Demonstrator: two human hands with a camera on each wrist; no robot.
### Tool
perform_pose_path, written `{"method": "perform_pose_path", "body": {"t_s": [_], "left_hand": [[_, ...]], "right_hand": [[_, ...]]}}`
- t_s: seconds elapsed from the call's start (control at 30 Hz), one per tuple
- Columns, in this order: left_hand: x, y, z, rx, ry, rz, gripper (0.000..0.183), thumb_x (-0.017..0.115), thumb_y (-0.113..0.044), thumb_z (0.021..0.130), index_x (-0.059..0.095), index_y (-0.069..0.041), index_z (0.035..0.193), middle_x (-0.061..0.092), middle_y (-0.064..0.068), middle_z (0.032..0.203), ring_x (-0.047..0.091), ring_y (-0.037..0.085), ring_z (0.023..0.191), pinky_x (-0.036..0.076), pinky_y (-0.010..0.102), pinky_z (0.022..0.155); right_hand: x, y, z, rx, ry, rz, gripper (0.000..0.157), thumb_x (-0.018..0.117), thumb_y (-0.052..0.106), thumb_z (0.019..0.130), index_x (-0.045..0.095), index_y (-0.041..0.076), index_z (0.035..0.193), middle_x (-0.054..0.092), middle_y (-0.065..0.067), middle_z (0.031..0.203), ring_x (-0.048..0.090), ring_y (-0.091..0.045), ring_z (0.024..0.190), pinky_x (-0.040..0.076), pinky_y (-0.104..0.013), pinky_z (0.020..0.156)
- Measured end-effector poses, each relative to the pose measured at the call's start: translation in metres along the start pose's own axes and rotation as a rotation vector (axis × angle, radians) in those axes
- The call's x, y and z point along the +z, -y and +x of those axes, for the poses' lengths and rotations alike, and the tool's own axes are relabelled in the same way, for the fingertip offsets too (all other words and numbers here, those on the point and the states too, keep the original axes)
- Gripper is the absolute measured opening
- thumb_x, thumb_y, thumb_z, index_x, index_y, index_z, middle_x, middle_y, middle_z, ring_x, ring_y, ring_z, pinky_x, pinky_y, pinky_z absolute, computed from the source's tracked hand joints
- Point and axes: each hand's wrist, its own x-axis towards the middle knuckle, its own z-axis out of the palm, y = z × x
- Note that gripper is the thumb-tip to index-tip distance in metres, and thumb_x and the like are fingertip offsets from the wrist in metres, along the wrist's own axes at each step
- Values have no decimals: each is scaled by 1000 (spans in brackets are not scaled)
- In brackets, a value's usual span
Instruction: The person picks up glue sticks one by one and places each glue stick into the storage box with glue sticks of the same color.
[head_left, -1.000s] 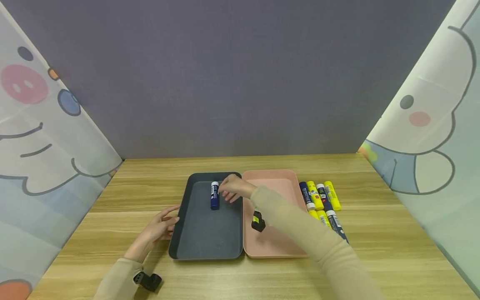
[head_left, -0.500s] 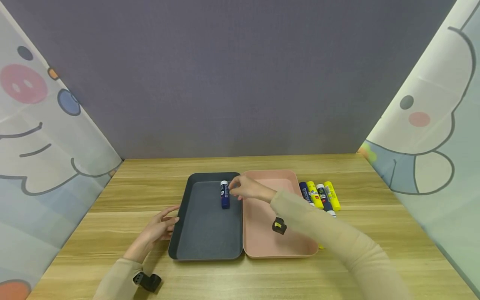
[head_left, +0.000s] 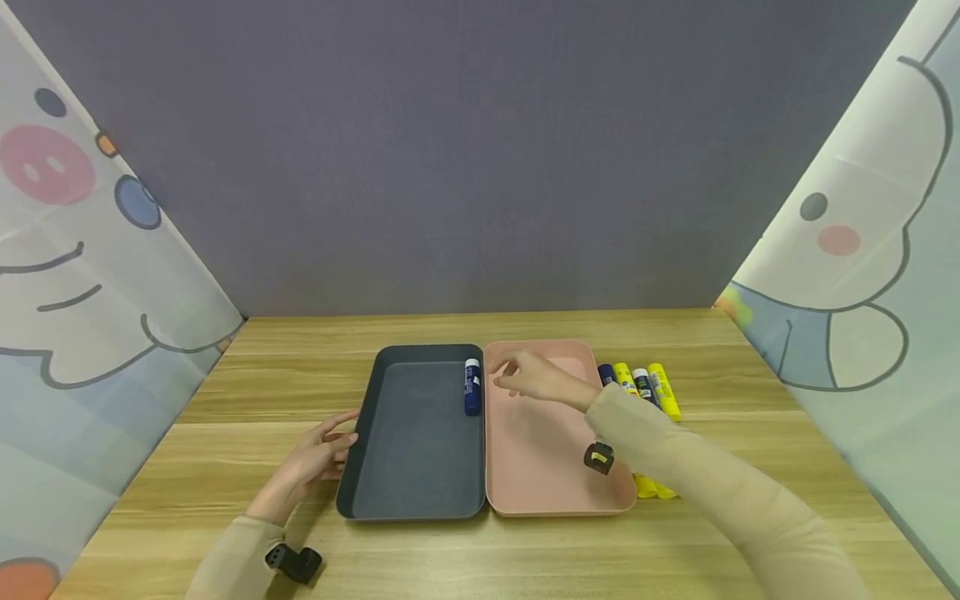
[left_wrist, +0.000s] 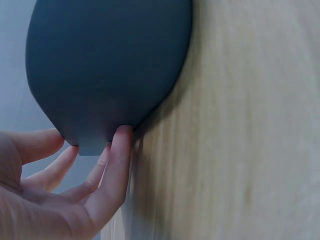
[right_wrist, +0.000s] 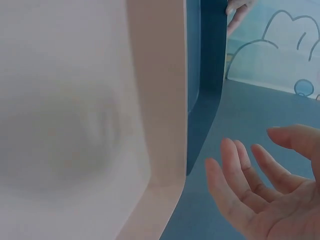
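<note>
A navy glue stick (head_left: 472, 387) with a white cap lies lengthwise in the dark grey tray (head_left: 420, 467), close along its right wall. My right hand (head_left: 536, 377) hovers over the pink tray (head_left: 558, 492), apart from the stick, fingers loosely bent and holding nothing. In the right wrist view its spread fingers (right_wrist: 240, 185) show beside the pink wall. My left hand (head_left: 311, 458) touches the outer left wall of the dark tray. Close up in the left wrist view, its fingertips (left_wrist: 121, 131) rest against the tray's outside.
Several yellow and navy glue sticks (head_left: 663, 392) lie right of the pink tray, partly hidden under the right sleeve (head_left: 697, 467). Both trays stand side by side on the wooden table (head_left: 315, 350). A grey panel (head_left: 480, 167) rises behind, with printed cartoon sheets at both sides.
The navy glue stick has shifted rightward across the dark tray to its right wall. My right hand has withdrawn right, over the pink tray. The left hand has stayed in place.
</note>
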Motion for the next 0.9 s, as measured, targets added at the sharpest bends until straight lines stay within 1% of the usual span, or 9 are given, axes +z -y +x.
{"method": "perform_pose_path", "body": {"t_s": [0.1, 0.27, 0.33, 0.5, 0.67, 0.83, 0.9], "left_hand": [[0, -1, 0, 0, 1, -2, 53, 47, -13, 92, 24, -4, 139, 53, 16, 105, 60, 15, 68, 49, 35, 62], [1, -1, -1, 2, -1, 0, 53, 47, -13, 92, 24, -4, 139, 53, 19, 108, 61, 17, 71, 49, 36, 63], [1, -1, -1, 1, -3, 1, 53, 47, -13, 92, 24, -4, 139, 52, 20, 109, 61, 17, 71, 48, 36, 63], [1, 0, -1, 3, 1, 0, 54, 48, -13, 92, 24, -3, 139, 51, 21, 111, 62, 19, 72, 48, 36, 62], [1, 0, -1, 3, -2, -3, 54, 48, -13, 92, 24, -3, 139, 51, 21, 110, 62, 18, 71, 49, 36, 62], [1, 0, -1, -1, -9, -1, 53, 48, -12, 92, 24, -4, 139, 51, 20, 109, 61, 17, 70, 48, 35, 62], [1, 0, -1, 0, -9, 2, 54, 48, -13, 91, 24, -3, 138, 51, 20, 110, 60, 17, 69, 48, 35, 62]], "right_hand": [[-4, -6, -7, 20, -26, -11, 26, 53, 9, 86, 57, -3, 109, 58, -12, 92, 60, -31, 74, 48, -31, 62], [-11, -19, -17, 12, -65, -43, 22, 54, 10, 86, 58, -1, 105, 58, -11, 88, 60, -30, 72, 47, -27, 60], [-15, -23, -22, 4, -72, -44, 22, 54, 10, 86, 58, -1, 105, 58, -11, 87, 60, -30, 72, 48, -29, 60], [-24, -33, -33, 20, -73, -2, 23, 53, 8, 86, 56, -3, 106, 56, -13, 85, 59, -34, 73, 48, -37, 64], [-35, -44, -40, 31, -79, -5, 24, 52, 8, 87, 55, -5, 107, 55, -16, 88, 58, -34, 73, 49, -38, 65], [-45, -54, -48, 43, -88, -6, 26, 52, 8, 88, 53, -7, 109, 55, -17, 89, 59, -29, 72, 48, -39, 65], [-49, -56, -51, 60, -91, -5, 27, 51, 8, 88, 52, -7, 110, 56, -17, 88, 59, -26, 72, 49, -40, 65]]}}
